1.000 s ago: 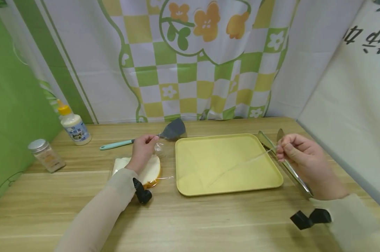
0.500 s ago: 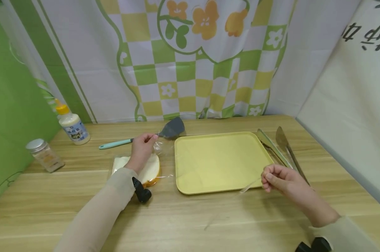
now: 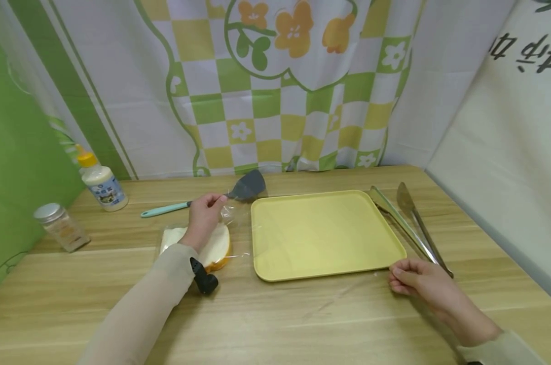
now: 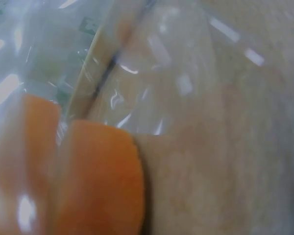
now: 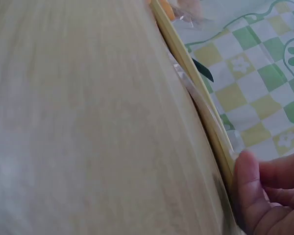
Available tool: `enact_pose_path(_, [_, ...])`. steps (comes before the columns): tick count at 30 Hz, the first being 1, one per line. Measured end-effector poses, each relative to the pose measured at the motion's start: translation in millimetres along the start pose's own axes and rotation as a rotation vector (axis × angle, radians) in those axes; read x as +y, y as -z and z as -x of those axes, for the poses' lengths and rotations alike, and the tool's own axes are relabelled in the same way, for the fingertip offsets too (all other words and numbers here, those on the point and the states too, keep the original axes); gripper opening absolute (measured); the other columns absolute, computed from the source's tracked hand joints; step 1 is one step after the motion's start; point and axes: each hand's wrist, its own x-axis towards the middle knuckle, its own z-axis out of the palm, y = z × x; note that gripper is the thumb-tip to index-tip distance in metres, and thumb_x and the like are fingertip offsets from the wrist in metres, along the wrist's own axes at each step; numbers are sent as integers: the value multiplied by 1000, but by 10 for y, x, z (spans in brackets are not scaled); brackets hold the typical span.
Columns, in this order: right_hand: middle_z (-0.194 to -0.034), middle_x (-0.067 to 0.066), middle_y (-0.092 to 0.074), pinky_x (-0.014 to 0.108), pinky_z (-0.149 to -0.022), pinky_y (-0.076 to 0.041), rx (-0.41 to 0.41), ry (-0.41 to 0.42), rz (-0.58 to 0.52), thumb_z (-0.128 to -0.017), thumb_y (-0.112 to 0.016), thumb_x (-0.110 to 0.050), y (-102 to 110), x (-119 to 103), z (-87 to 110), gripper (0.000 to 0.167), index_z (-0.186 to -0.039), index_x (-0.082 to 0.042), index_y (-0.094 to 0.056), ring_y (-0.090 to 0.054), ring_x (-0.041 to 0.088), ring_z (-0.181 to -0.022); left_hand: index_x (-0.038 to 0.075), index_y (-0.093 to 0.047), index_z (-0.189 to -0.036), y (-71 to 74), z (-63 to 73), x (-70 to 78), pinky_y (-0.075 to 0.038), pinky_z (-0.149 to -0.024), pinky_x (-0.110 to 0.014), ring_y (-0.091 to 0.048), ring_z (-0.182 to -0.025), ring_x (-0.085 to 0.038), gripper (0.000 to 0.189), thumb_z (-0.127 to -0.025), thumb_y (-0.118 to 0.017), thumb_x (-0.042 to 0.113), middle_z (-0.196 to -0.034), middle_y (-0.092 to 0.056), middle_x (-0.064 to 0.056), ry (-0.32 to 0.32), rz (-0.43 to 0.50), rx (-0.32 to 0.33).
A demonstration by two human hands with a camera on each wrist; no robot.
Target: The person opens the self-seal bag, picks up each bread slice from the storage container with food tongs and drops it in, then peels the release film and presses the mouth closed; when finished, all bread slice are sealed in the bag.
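My left hand (image 3: 204, 218) pinches the upper edge of a clear plastic bag (image 4: 161, 83). Inside the bag lie bread slices (image 3: 218, 246), partly hidden under the hand and wrist; their orange-brown crust (image 4: 105, 176) fills the lower left of the left wrist view. My right hand (image 3: 428, 289) is by the front right corner of the yellow tray (image 3: 325, 233), thumb against fingers. From its fingertips a thin clear plastic strip (image 5: 198, 95) trails along the tray's front edge in the right wrist view; in the head view it is barely visible.
A spatula (image 3: 249, 185) with a mint handle lies behind the bag. Metal tongs (image 3: 405, 200) lie right of the tray. At the left stand a yellow-capped squeeze bottle (image 3: 104, 187) and a tilted-looking jar (image 3: 63, 228). A patterned curtain (image 3: 298, 111) hangs behind the table.
My right hand has come down from above the tongs toward the tray's front right corner, bringing the plastic strip along. The left hand keeps its place on the bag.
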Motion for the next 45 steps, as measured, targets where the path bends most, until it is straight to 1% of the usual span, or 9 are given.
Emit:
enact_pose_path(4, [-83,4,-60,22,-66,-54,-4,-39,26,-94,-48,-1,20,13,-4,18,-102,14,-53,-61,9,-72,-1,-66,-103,-2,2,-1,-40,-68,-25,-47,-77,-15,26,-93,-57,22,-90,-58,-8,3,8,-6])
enact_pose_path(11, [-70,3,-59,25,-52,-52,64,-101,175,-93,-53,-9,-25,-21,-10,26,-107,12,-52,-57,9,-56,-2,-65,-103,-1,3,6,-40,-68,-24,-46,-78,-15,26,-93,-56,21,-88,-57,-6,4,12,-8])
enact_pose_path(14, [-67,3,-58,24,-49,-50,86,-117,160,-93,-53,-11,-35,-35,-8,28,-109,12,-51,-55,9,-54,-2,-65,-104,4,10,9,-40,-68,-24,-46,-77,-16,28,-94,-56,22,-88,-57,-6,9,9,-12])
enact_pose_path(18, [-69,4,-58,23,-49,-49,120,-88,128,-94,-52,-13,-21,-73,-14,33,-116,12,-47,-53,9,-55,-2,-64,-104,9,13,14,-40,-68,-24,-47,-78,-16,28,-94,-56,23,-90,-57,-7,21,4,-15])
enact_pose_path(24, [-69,1,-58,23,-50,-49,126,26,83,-96,-50,-15,34,-167,-44,41,-123,14,-42,-53,8,-54,-2,-64,-106,10,11,26,-40,-68,-24,-47,-79,-16,28,-94,-55,22,-91,-58,-8,34,2,-19])
enact_pose_path(30, [-68,-2,-58,24,-51,-50,144,81,79,-95,-53,-17,65,-315,-90,31,-116,6,-51,-54,8,-55,-2,-64,-105,1,4,27,-40,-69,-25,-47,-80,-17,28,-93,-56,23,-91,-57,-8,51,15,-18])
enact_pose_path(35, [-67,-2,-57,23,-50,-49,139,114,53,-95,-54,-18,96,-439,-83,10,-101,-15,-60,-52,8,-54,-1,-64,-105,-12,-2,22,-41,-70,-26,-47,-81,-18,28,-93,-56,23,-91,-57,-8,67,45,-20])
enact_pose_path(37, [-66,-3,-57,22,-49,-48,135,143,23,-95,-54,-15,124,-478,-80,10,-94,-22,-61,-52,8,-52,-1,-64,-106,-12,-1,25,-41,-69,-25,-47,-80,-18,28,-94,-56,22,-91,-56,-7,67,50,-22])
enact_pose_path(45, [-66,-2,-56,21,-47,-45,140,257,-97,-94,-54,-9,260,-643,-70,17,-90,-22,-64,-51,9,-52,-1,-64,-105,10,6,16,-41,-67,-24,-47,-79,-17,27,-93,-57,23,-89,-55,-6,65,43,-18])
